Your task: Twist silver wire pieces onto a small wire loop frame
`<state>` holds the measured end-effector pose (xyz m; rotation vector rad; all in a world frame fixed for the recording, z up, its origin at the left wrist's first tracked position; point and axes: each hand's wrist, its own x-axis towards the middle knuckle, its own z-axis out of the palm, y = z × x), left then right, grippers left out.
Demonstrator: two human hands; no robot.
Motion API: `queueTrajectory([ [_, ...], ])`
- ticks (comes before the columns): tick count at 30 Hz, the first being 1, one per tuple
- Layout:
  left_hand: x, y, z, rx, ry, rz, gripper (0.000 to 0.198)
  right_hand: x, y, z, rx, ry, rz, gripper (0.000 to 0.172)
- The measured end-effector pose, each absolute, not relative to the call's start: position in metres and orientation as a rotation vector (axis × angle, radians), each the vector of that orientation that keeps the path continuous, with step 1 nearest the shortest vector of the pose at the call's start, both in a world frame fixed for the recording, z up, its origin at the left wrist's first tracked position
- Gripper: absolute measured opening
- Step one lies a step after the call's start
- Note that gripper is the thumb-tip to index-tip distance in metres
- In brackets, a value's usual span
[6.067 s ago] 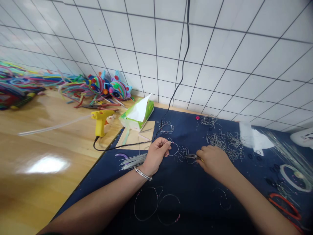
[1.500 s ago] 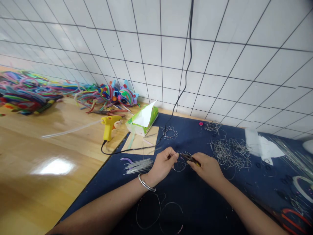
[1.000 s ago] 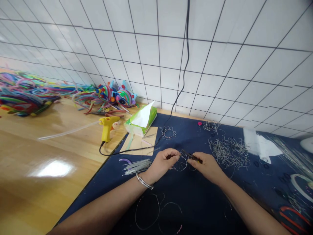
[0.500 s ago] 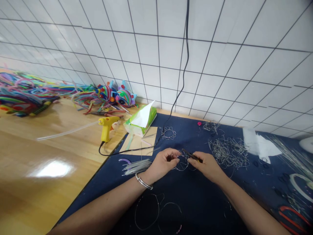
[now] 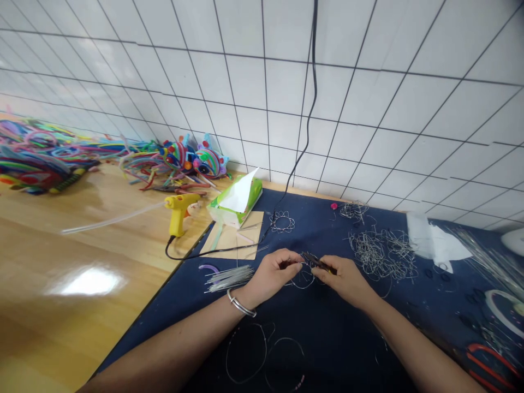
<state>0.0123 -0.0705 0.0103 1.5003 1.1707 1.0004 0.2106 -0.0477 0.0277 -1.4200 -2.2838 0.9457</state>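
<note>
Between my hands is a round wire frame (image 5: 303,285) bent from thin silvery wire. My left hand (image 5: 275,277) pinches its upper left part between thumb and fingers. My right hand (image 5: 343,278) is wrapped round a pair of dark-jawed pliers (image 5: 314,258), whose tip reaches the wire close to my left fingertips. Whether the jaws bite the wire is too small to tell. Just beyond lies a flower-shaped wire piece (image 5: 282,222) on the dark blue cloth. A bundle of straight wires (image 5: 231,279) rests beside my left wrist. Nearer to me are loose wire rings (image 5: 245,353).
A tissue pack (image 5: 237,199) and a yellow glue gun (image 5: 177,215) stand at the left, its cord crossing a cardboard piece (image 5: 208,245). Tangled wire (image 5: 382,255) lies right of my hands. Red-handled scissors (image 5: 493,363) and a white ring (image 5: 505,314) are at far right.
The pliers' tip has shifted slightly left, closer to my left fingertips, and my right hand has moved a little with it. My left hand stays nearly in place.
</note>
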Motion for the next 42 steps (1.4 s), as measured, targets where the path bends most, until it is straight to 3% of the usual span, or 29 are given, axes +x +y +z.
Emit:
queueTrajectory([
  [28, 0.013, -0.071, 0.004, 1.534, 1.155, 0.966, 0.017, 0.212, -0.046, 0.025, -1.397, -2.400, 0.761, 0.028],
  [42, 0.010, -0.069, 0.014, 1.753, 1.213, 0.934, 0.014, 0.229, -0.035, 0.039, -1.151, -2.629, 0.276, 0.020],
])
